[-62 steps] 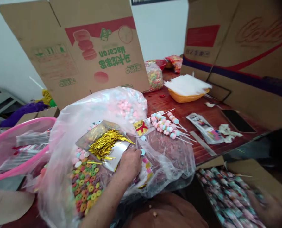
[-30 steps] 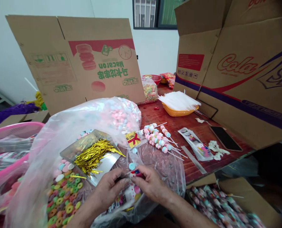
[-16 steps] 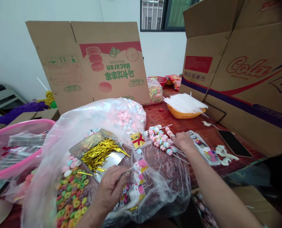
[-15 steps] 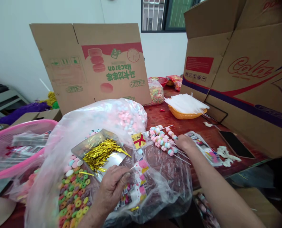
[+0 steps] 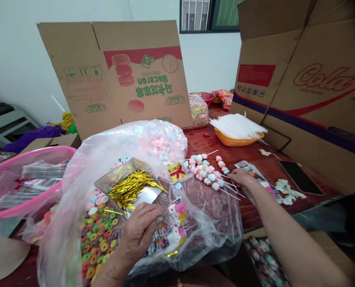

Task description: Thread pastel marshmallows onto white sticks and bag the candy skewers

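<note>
My left hand is closed, thumb against fingers, on the edge of a clear plastic packaging bag with pink and yellow print. My right hand pinches the lower end of a marshmallow skewer with pink, white and blue pieces. Just left of that hand, a pile of similar marshmallow skewers lies on the clear plastic sheet, bare stick ends toward me. Gold twist ties fill an open clear box beyond my left hand, beside a yellow twist-tie label.
A large plastic bag holds marshmallows and coloured ring candies. A pink basket with packets stands left, an orange basket of white sticks behind. Cardboard boxes rise at the back and right. A phone lies right.
The view has shifted slightly, so most things appear a little further right. My right hand has moved slightly right with the skewer, whose lowest blue piece now shows. My left hand stays at the bag.
</note>
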A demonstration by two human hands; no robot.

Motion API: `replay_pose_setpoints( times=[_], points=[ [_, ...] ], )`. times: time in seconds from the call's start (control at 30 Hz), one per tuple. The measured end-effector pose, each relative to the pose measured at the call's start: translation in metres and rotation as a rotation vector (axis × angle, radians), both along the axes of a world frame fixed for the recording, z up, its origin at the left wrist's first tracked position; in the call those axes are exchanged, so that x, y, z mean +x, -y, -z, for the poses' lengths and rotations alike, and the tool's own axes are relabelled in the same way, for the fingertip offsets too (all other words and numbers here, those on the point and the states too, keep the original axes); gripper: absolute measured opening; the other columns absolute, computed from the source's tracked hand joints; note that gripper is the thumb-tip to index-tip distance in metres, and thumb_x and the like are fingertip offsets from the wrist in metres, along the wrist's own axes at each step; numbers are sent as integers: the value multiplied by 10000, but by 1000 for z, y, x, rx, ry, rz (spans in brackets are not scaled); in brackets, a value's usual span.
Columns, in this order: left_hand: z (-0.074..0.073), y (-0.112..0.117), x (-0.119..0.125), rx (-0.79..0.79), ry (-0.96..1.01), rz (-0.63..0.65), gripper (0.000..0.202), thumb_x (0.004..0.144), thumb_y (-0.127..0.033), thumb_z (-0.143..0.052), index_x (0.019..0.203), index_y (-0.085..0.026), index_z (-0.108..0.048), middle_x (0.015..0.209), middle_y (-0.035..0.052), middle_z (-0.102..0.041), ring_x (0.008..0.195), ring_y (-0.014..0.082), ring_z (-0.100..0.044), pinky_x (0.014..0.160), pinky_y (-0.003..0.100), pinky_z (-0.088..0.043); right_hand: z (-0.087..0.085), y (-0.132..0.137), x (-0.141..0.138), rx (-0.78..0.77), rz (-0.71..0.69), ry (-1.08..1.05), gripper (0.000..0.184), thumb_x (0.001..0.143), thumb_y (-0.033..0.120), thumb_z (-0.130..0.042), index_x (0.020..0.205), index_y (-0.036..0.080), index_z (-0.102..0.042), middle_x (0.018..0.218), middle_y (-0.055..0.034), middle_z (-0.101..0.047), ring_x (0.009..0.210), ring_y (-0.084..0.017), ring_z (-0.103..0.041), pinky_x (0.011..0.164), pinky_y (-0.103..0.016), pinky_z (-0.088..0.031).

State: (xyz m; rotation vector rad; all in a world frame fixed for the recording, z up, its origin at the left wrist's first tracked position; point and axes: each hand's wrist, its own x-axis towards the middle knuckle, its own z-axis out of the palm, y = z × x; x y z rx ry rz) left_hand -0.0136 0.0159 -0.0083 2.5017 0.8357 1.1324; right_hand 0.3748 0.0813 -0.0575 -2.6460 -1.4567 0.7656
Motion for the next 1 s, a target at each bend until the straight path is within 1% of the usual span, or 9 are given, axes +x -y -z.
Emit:
replay_pose_setpoints(
  times=[0.1,0.2,0.3,0.37,0.47,0.53,0.6,0.7,1.0],
  points=[
    [4,4,-6,0,-43,-41,238,847,-144,-491,1054,-220,-581,899,41,-694,824,151,-638,760,261,-483,0,-11,-1,-9,-13,-44,304,878,337,-521,1124,160,-536,1104,-64,-569,915,-174,-582,770,-374,-504],
    [9,6,-12,-2,-55,-75,225,844,-152,-502,1043,-218,-582,859,30,-689,786,147,-630,738,250,-491,-8,-6,5,80,-5,-39,258,873,309,-527,1053,133,-580,1030,-81,-604,861,-169,-598,739,-336,-501],
    [10,4,-14,-45,-42,-74,220,841,-147,-504,1036,-208,-585,846,32,-678,772,144,-613,698,237,-493,-24,25,16,224,3,-31,266,903,278,-424,963,116,-626,873,-86,-652,698,-143,-612,642,-261,-482],
    [9,3,-13,-70,-33,-60,220,838,-138,-506,1029,-205,-590,838,30,-673,766,141,-606,688,233,-489,-36,57,17,354,-34,-48,331,920,306,-340,1013,141,-612,832,-59,-659,633,-127,-602,597,-239,-471],
    [7,0,-7,-76,-23,-29,222,834,-121,-504,1017,-208,-596,833,25,-676,753,135,-604,703,238,-480,-55,105,-2,730,-323,-129,284,874,354,-435,993,184,-628,778,-42,-663,668,-148,-611,620,-246,-478],
    [4,0,-2,-62,-15,-8,230,835,-120,-499,1024,-210,-595,856,29,-685,771,137,-606,721,247,-474,-64,128,-24,850,-576,-132,224,871,278,-454,983,226,-642,807,-40,-678,721,-144,-626,657,-242,-481],
    [2,0,2,-47,-2,13,234,841,-124,-493,1035,-208,-594,885,38,-691,790,141,-609,734,257,-471,-71,139,-47,879,-728,-61,268,875,185,-429,1034,252,-633,870,-43,-690,770,-134,-638,676,-227,-483],
    [-1,2,3,-69,-6,39,230,854,-145,-481,1044,-202,-595,892,51,-695,774,144,-609,734,271,-473,-75,143,-64,912,-809,70,346,858,124,-411,1104,260,-613,906,-56,-697,792,-137,-650,671,-224,-493],
    [-3,2,-5,-65,-63,27,216,858,-175,-478,1026,-195,-612,863,60,-696,761,153,-603,719,286,-476,-72,143,-58,945,-879,147,342,852,134,-424,1103,270,-612,867,-55,-700,757,-149,-647,639,-245,-482]
  ],
)
